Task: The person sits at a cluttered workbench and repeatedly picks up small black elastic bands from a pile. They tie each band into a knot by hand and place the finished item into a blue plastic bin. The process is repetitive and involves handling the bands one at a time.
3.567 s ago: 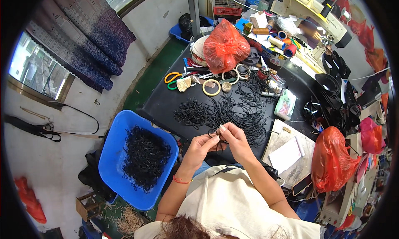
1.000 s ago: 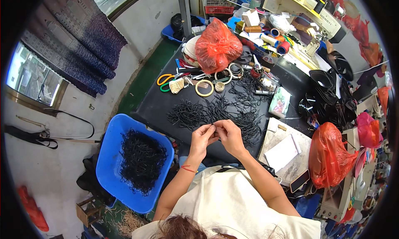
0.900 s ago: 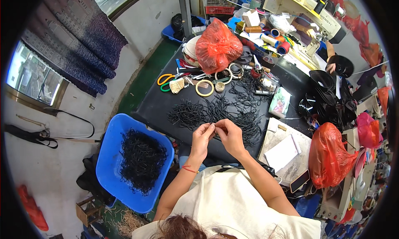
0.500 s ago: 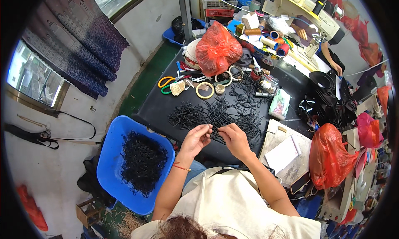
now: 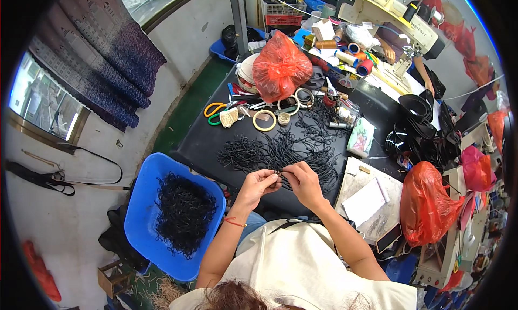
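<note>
My left hand (image 5: 259, 188) and my right hand (image 5: 303, 185) meet at the fingertips above the front of the black table (image 5: 200, 140), each in a pinch. A short piece of thin black cord (image 5: 279, 174) shows between them; most of it is covered by the fingers. Just beyond my hands lies a spread pile of black cords (image 5: 283, 148), with a smaller tangled heap (image 5: 240, 152) to its left. To the left of my arm, a blue tub (image 5: 139, 223) holds a mass of looped black cords (image 5: 183, 215).
Behind the pile are orange-handled scissors (image 5: 215, 109), tape rolls (image 5: 264, 120) and a red plastic bag (image 5: 281, 67). On the right, a notepad (image 5: 367, 202) lies on a board beside a phone (image 5: 388, 238). Another person's hand (image 5: 389, 53) is near a sewing machine (image 5: 413, 35).
My hands have come together; they were slightly apart before. The left hand moved a little to the right, and the fingertips now meet on the cord.
</note>
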